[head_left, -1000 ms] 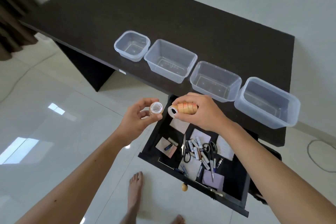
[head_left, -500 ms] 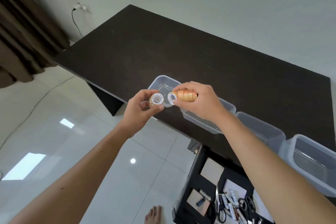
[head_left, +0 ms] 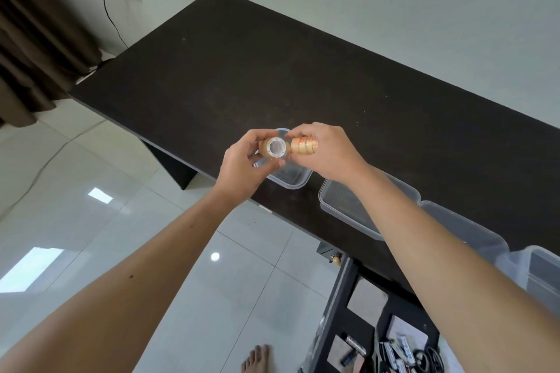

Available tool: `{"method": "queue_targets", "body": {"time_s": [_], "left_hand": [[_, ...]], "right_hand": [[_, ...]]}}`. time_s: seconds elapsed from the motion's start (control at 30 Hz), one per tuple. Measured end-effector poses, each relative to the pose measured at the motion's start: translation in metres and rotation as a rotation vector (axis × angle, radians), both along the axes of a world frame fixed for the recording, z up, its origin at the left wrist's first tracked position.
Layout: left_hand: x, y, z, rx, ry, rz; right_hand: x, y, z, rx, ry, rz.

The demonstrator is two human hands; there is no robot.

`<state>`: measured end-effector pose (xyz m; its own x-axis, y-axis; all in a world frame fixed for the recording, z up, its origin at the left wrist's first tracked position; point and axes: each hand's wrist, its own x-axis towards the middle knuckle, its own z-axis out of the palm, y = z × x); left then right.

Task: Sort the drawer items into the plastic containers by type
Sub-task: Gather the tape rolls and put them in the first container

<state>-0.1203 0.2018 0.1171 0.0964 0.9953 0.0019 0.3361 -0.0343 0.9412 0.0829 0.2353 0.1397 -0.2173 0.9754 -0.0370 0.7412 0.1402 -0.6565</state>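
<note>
My left hand (head_left: 242,164) grips a small roll of clear tape (head_left: 275,148), its white core facing me. My right hand (head_left: 325,150) grips a stack of amber tape rolls (head_left: 304,145) lying sideways. Both hands hover together above the leftmost clear plastic container (head_left: 292,180) on the dark desk (head_left: 272,70). A second container (head_left: 342,206) lies under my right forearm, with a third container (head_left: 472,230) and a fourth container (head_left: 542,275) further right. The open drawer (head_left: 357,324) at the bottom right holds paper pads, scissors and small batteries.
A brown curtain (head_left: 33,33) hangs at the left. A wall socket with a black cable (head_left: 113,13) lies behind the desk's far corner. White floor tiles (head_left: 121,221) spread below, with my bare foot (head_left: 257,360) near the bottom edge.
My head has tilted up, so the drawer dropped to the corner. Both hands carried the tape rolls from above the drawer to over the leftmost container and came closer together.
</note>
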Motion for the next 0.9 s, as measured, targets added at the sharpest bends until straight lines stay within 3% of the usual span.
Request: {"method": "queue_targets", "body": {"time_s": [0.57, 0.9], "left_hand": [[-0.003, -0.017, 0.01, -0.022, -0.108, 0.067], [0.035, -0.095, 0.034, 0.005, -0.25, -0.018]], "right_hand": [[0.004, -0.031, 0.007, 0.105, 0.006, -0.052], [0.054, -0.136, 0.041, 0.205, 0.108, -0.156]]}}
